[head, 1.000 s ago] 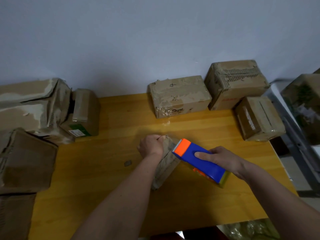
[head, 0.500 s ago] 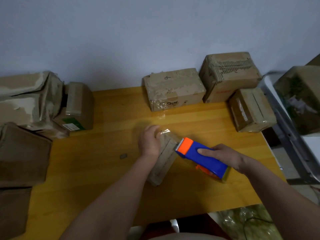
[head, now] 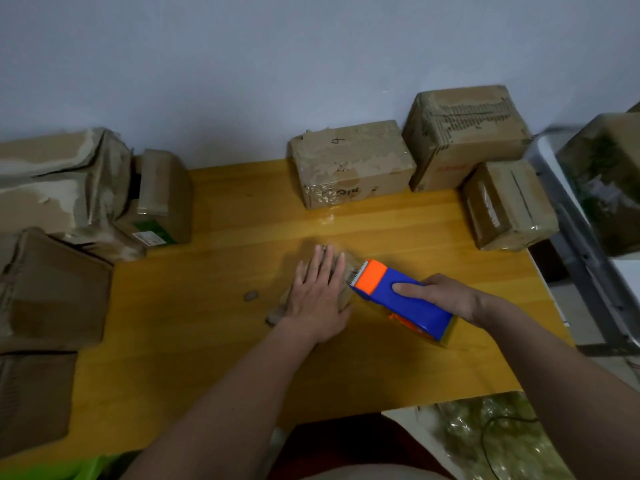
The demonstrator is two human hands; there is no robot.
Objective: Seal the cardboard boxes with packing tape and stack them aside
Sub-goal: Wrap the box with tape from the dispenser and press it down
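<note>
two hands: both over the middle of the yellow wooden table (head: 214,341).
left hand (head: 320,297): flat, fingers straight and together, pressing down on the small flat brown cardboard box (head: 277,315) at table centre; most of that box hidden under the palm.
right hand (head: 441,297): curled around the blue and orange plastic tape dispenser (head: 401,299), index finger stretched along its top.
tape dispenser: lying slantwise, orange toothed end just beside the left hand's fingertips, at the right edge of the small box; actual contact with the box unclear.
far right: three taped brown cardboard boxes close together by the grey wall, namely a long one marked "4" (head: 353,164), a taller one with torn top (head: 464,133), and a smaller one nearer (head: 509,206).
far left: crumpled brown cardboard boxes (head: 59,188), one with a green label (head: 162,199) leaning among them.
near left: flattened brown cardboard (head: 52,289) over the table edge.
table surface: small dark scrap (head: 251,295) left of the pressed box.
</note>
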